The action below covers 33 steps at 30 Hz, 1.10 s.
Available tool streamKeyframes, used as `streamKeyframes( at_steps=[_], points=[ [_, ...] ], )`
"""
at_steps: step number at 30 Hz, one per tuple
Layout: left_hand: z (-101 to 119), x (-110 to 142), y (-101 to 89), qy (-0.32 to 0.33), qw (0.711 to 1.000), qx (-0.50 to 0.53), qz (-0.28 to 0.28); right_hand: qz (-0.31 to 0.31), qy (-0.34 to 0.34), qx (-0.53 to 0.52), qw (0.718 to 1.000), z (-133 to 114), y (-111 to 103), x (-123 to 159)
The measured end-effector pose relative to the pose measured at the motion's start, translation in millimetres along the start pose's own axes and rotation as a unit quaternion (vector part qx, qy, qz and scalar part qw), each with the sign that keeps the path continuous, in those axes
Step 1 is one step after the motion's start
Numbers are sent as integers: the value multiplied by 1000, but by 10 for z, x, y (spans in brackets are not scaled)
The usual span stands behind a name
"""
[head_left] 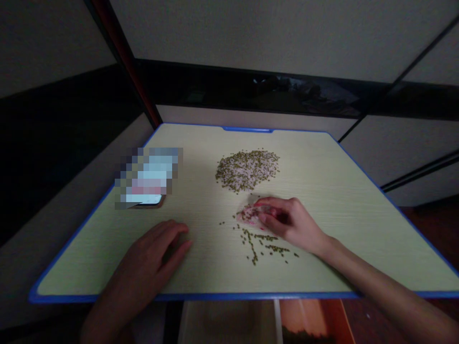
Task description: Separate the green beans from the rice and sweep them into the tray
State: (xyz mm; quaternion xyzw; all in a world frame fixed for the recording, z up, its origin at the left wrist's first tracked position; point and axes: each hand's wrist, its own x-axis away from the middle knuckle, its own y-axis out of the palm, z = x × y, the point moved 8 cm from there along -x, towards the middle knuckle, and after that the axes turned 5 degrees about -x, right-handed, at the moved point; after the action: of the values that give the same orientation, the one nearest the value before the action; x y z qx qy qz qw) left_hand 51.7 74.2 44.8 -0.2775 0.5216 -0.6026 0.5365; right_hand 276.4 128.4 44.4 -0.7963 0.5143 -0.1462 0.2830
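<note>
My right hand (292, 222) pinches a small see-through plastic bag (247, 216) with pink marks; small green beans and pale grains show in or under it, I cannot tell which. Just in front of it, on the near side, loose green beans (253, 246) lie in short uneven lines. A wide mixed pile of green beans and pale grains (247, 169) spreads farther back on the table. My left hand (154, 255) rests at the near left of the tabletop, its thumb apart from its slightly bent fingers, holding nothing.
The pale table (319, 167) has a blue rim. At its left lies a lit phone (154, 198), mostly blurred out. Below the near edge are a pale open box or drawer (229, 320) and an orange container (315, 317). Panelled cabinets (251, 38) stand behind.
</note>
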Motion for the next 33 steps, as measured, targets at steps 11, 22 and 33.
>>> streamKeyframes(
  at_steps=[11, 22, 33],
  points=[
    [18, -6, -19, 8, 1000, -5, 4, 23, 8, 29, 999, -31, 16, -25],
    [8, 9, -12, -2, 1000, -2, -3, -3, -1, 38, 999, -111, 73, -74],
    [36, 1, 2, 18, 1000, -2, -9, -82, -64, 74, 992, -353, 221, -290]
  ],
)
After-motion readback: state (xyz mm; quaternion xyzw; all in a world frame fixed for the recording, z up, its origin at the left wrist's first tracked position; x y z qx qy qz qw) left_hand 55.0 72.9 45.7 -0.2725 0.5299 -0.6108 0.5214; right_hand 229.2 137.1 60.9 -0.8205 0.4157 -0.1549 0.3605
